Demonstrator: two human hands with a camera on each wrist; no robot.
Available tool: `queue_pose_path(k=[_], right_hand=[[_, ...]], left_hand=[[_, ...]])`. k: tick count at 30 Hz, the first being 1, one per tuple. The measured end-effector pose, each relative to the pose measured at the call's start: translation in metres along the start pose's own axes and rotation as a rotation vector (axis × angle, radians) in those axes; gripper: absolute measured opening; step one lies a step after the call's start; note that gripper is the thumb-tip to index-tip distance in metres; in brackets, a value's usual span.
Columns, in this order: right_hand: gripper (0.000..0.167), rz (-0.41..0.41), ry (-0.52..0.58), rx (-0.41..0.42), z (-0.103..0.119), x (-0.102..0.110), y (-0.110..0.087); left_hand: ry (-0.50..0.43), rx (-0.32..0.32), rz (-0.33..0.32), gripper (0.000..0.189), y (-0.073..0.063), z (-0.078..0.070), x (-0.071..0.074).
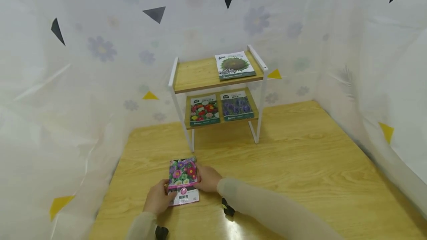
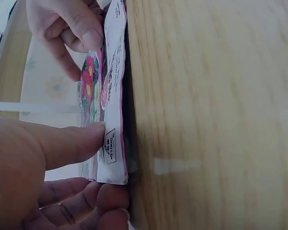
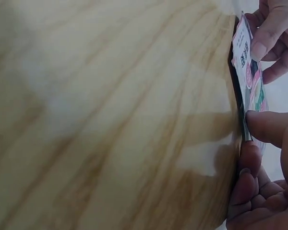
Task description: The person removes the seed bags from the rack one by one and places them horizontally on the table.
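While both hands [image 1: 208,178] pinch the flower packet [image 1: 183,180] | long axis front-to-back | pictured end toward rack [image 1: 201,73]

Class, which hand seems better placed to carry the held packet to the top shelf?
Probably the right hand: it grips the packet by its right edge, nearer the shelf; the left hand holds the lower left edge.

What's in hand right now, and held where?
The flower packet: the left hand pinches its lower left edge, the right hand its right edge.
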State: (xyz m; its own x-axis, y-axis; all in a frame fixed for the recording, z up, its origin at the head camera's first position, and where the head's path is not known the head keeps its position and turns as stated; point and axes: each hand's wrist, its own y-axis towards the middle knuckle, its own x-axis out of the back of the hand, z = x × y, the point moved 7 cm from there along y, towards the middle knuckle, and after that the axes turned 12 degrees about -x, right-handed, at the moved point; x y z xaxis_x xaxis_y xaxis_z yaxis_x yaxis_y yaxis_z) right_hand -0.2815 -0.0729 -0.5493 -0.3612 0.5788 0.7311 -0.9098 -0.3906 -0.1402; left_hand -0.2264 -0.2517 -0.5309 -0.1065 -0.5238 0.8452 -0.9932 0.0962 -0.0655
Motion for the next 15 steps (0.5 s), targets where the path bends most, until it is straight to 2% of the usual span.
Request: queue_pose_path(k=[6, 9, 15], right_hand=[[0.051, -0.003, -0.033, -0.033, 0.0006, 0.0014, 0.001], [0.056, 0.012, -0.044, -0.06, 0.0008, 0.0012, 0.0008], [0.076, 0.062, -0.047, -0.116, 0.0025, 0.0042, -0.0005]], left_hand=[[0.019, -0.009, 0.011, 0.056, 0.0041, 0.0025, -0.002], [0.022, 0.007, 0.022, 0.056, 0.0058, 0.0051, -0.0035], [0.046, 0.026, 0.044, 0.054, 0.0069, 0.002, -0.0029]])
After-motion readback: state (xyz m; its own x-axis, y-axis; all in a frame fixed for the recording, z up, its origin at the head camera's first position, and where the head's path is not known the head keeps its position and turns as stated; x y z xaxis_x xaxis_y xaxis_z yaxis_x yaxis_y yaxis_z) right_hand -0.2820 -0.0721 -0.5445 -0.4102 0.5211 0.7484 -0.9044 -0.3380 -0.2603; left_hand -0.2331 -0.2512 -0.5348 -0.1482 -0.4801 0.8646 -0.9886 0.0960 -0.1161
